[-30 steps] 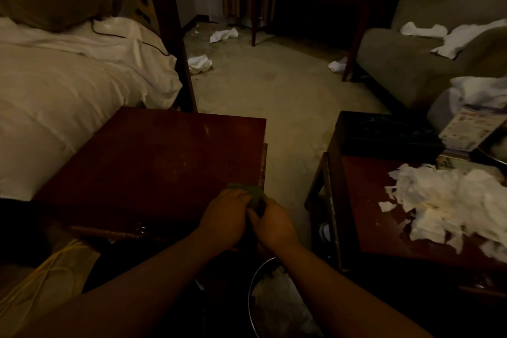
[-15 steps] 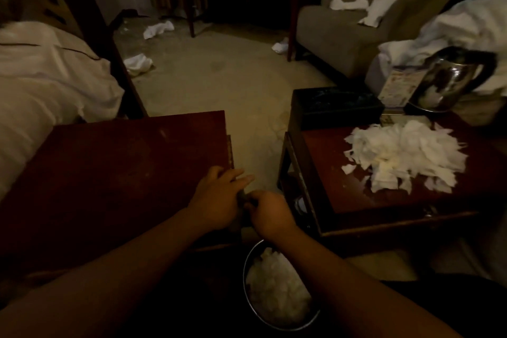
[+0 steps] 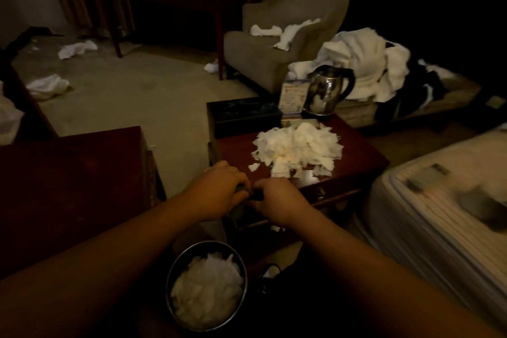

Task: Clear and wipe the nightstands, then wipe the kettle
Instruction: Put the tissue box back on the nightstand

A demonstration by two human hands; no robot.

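Note:
My left hand (image 3: 219, 192) and my right hand (image 3: 277, 202) meet in the gap between two dark red nightstands, both closed on a small dark green cloth (image 3: 242, 191) that is mostly hidden by my fingers. The left nightstand (image 3: 76, 186) has a bare top. The right nightstand (image 3: 362, 153) carries a heap of torn white tissue (image 3: 297, 149), a black tissue box (image 3: 244, 116), a printed card (image 3: 294, 96) and a shiny steel kettle (image 3: 326, 92) with a black handle at its far corner.
A round metal bin (image 3: 170, 277) full of white tissue stands on the floor below my hands. A mattress corner (image 3: 439, 200) lies at right. Beyond are an armchair (image 3: 274, 57) with white towels, a towel pile (image 3: 365, 68) and crumpled cloths (image 3: 48, 85) on the carpet.
The view has swung right from the left nightstand toward the right one. My hands, still together on the cloth, have moved off the left nightstand's corner to the right nightstand's front edge.

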